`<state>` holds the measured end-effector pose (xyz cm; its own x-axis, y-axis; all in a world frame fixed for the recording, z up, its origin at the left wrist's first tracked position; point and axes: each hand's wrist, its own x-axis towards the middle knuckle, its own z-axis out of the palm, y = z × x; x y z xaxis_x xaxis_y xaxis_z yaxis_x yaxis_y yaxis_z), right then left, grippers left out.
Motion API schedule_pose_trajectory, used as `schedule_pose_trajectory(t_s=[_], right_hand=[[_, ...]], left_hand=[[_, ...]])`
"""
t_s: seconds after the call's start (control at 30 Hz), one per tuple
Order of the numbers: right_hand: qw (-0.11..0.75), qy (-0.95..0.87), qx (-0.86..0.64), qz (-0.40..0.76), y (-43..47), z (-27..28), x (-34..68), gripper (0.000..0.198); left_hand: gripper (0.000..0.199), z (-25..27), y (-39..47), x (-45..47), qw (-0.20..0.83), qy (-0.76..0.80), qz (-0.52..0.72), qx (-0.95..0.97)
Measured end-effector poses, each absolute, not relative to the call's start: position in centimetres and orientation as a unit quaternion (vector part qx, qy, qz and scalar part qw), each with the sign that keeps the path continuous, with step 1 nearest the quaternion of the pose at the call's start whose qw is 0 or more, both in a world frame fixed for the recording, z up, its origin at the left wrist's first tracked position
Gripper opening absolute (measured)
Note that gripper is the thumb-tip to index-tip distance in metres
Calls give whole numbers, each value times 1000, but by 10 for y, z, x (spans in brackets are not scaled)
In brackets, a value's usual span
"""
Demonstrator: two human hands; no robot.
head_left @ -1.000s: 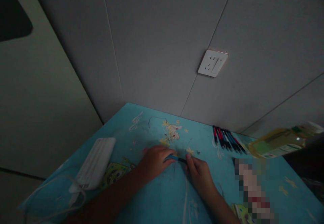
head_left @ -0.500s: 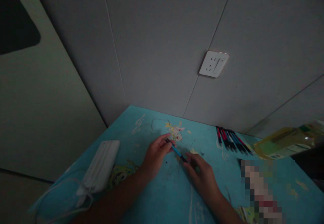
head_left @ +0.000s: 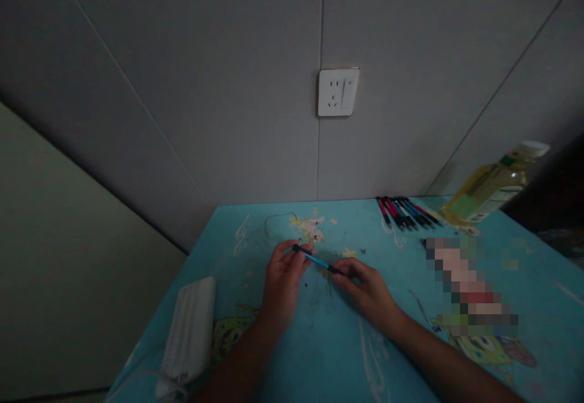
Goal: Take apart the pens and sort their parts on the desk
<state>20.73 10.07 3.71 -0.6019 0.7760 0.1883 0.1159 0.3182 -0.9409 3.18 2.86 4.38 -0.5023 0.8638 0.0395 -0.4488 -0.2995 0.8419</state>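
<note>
A blue pen with black ends (head_left: pixel 318 261) slants between my two hands, a little above the blue patterned table cover (head_left: pixel 319 354). My left hand (head_left: pixel 283 278) is closed on its far left end, thumb and fingers pinching it. At the lower right end, the fingertips of my right hand (head_left: pixel 362 284) close around the black tip, which they partly hide. Behind and to the right, several pens in black, red and blue (head_left: pixel 405 213) lie side by side near the wall.
A white power strip (head_left: pixel 189 327) with a cable lies at the left. At the right stands a bottle of yellow liquid (head_left: pixel 490 190), with a pixelated object (head_left: pixel 465 281) in front of it. A wall socket (head_left: pixel 337 93) is on the grey wall behind.
The camera view has turned to the right and levelled, so the socket and bottle sit further left. Both hands still hold the pen, which now lies at a flatter slant.
</note>
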Motion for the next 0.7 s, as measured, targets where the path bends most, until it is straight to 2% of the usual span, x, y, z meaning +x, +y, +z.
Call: schedule_pose_trajectory(t_s=[0.1, 0.17, 0.3, 0.37, 0.47, 0.6, 0.67, 0.7], right_hand=[[306, -690, -309, 579, 104, 40, 207, 35], [296, -683, -313, 590, 107, 41, 207, 39], [356, -752, -312, 458, 109, 39, 209, 31], [362, -765, -317, 429, 107, 37, 210, 29], [318, -725, -333, 512, 102, 36, 208, 37], [220, -634, -316, 671, 97, 39, 204, 60], [208, -650, -334, 650, 102, 43, 206, 67], [223, -684, -352, 599, 106, 45, 208, 68]], left_hand=[[26, 46, 27, 35, 438, 397, 760, 271], [25, 46, 27, 37, 431, 404, 758, 276], [28, 44, 28, 39, 414, 428, 761, 256], [28, 43, 28, 40, 418, 419, 764, 255], [26, 46, 25, 41, 432, 402, 761, 270], [28, 52, 22, 42, 447, 404, 749, 277], [29, 53, 22, 40, 444, 407, 750, 273], [30, 52, 23, 38, 437, 409, 755, 267]])
